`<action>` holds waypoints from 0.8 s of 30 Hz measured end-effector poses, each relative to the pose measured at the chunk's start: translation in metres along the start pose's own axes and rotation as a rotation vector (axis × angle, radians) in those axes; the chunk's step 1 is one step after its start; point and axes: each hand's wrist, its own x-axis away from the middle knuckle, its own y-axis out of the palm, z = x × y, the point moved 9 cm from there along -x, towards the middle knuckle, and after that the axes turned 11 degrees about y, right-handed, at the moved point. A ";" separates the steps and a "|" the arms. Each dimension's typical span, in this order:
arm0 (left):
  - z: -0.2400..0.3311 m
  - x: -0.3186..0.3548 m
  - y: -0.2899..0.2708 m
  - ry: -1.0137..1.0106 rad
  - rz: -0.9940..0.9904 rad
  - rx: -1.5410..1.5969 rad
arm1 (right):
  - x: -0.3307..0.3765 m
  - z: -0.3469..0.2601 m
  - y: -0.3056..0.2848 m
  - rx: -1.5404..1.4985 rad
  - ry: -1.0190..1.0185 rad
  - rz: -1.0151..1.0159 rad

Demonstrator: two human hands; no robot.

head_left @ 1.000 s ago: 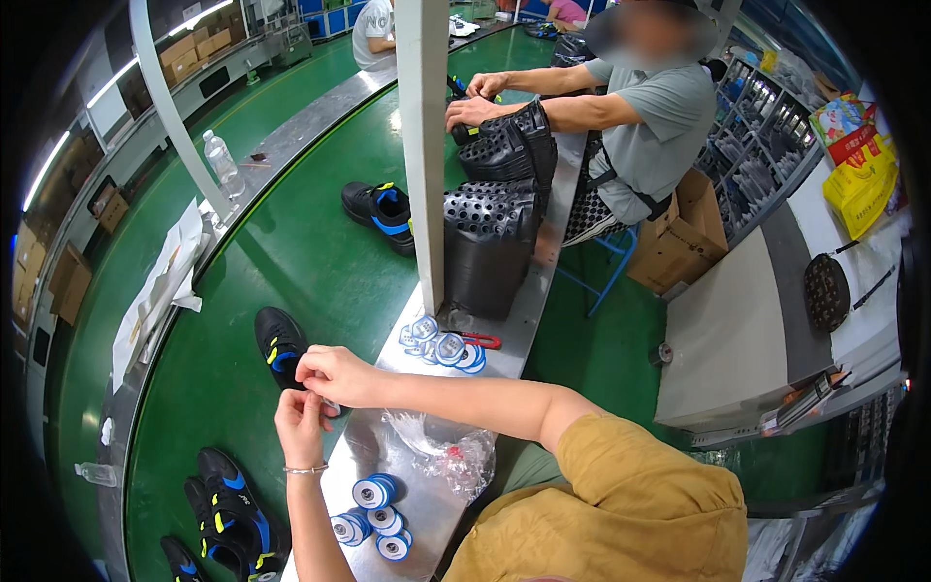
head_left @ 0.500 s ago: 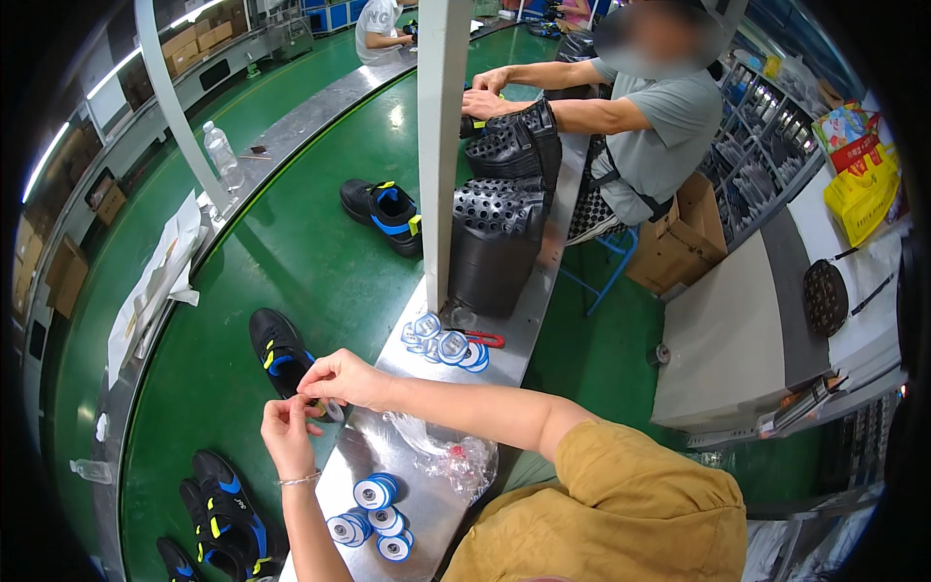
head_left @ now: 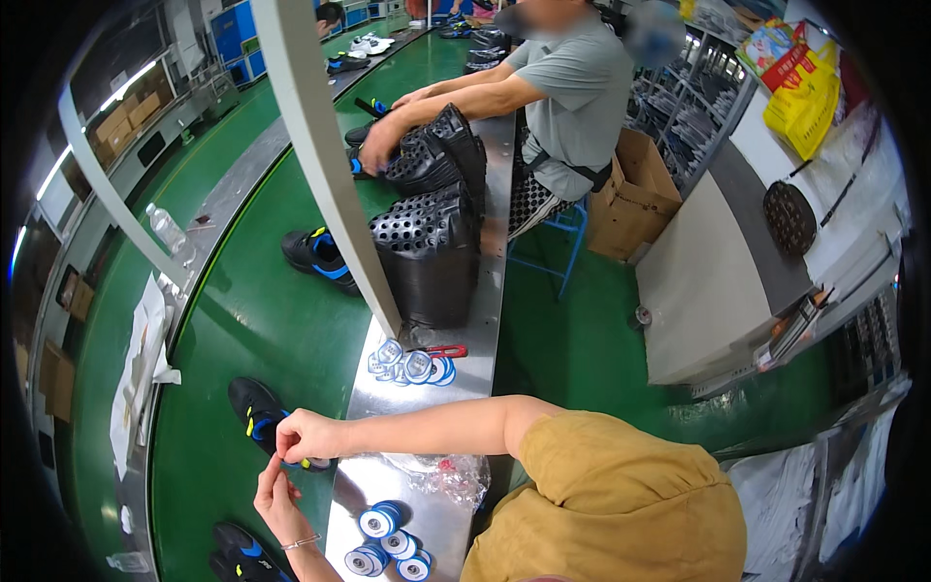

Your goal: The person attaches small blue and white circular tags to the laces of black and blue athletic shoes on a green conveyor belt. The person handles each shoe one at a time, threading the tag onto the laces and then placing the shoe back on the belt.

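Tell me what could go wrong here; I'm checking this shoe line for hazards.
1. The right hand and left hand pinch something too small to identify above the black shoe on the green conveyor; it might drop onto the belt.
2. The blue-and-white spools lie loose near the steel ledge's edge and may roll off.
3. The clear plastic bag could snag the forearm.

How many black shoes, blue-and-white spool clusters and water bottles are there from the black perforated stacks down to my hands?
Black shoes: 2
Spool clusters: 1
Water bottles: 1
Total: 4
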 end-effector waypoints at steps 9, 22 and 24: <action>0.013 0.004 0.010 0.034 -0.064 -0.031 | 0.005 -0.016 0.010 0.080 -0.063 -0.066; 0.017 0.005 0.013 0.012 -0.182 -0.073 | 0.009 -0.023 0.019 0.250 -0.113 -0.139; 0.018 0.006 0.013 0.010 -0.176 -0.063 | 0.010 -0.027 0.020 0.291 -0.127 -0.138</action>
